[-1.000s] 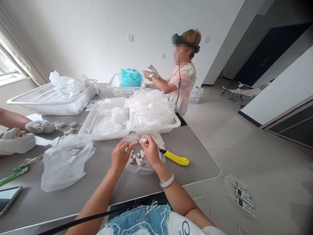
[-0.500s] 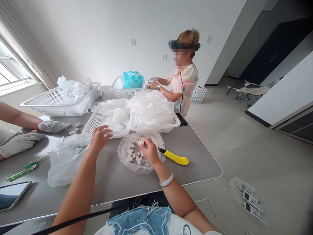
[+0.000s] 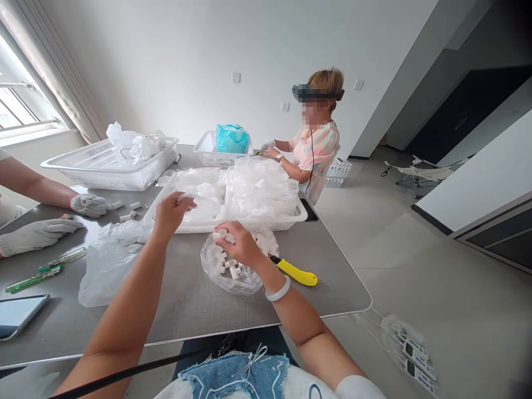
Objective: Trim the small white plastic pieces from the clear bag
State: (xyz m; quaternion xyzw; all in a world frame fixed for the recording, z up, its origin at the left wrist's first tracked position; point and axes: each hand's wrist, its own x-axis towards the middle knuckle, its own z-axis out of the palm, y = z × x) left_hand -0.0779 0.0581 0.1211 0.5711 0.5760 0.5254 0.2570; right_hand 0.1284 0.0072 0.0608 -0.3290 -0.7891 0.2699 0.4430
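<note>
Wearer's hands (image 3: 169,215): two; white baskets (image 3: 112,180): four; turquoise bag (image 3: 231,139): one; green tools (image 3: 35,280): two; white fittings (image 3: 235,273): overlapping, uncountable.

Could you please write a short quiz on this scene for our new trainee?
1. Multiple choice: What does the camera wearer's right hand hold? (a) a phone (b) a white fitting (c) a glove
2. True or false: The turquoise bag sits in a white basket.
3. Short answer: On which side of the clear bag of fittings does the yellow-handled tool lie, as the wearer sees it?

Key: 1 b; 2 true; 3 the right side.
</note>
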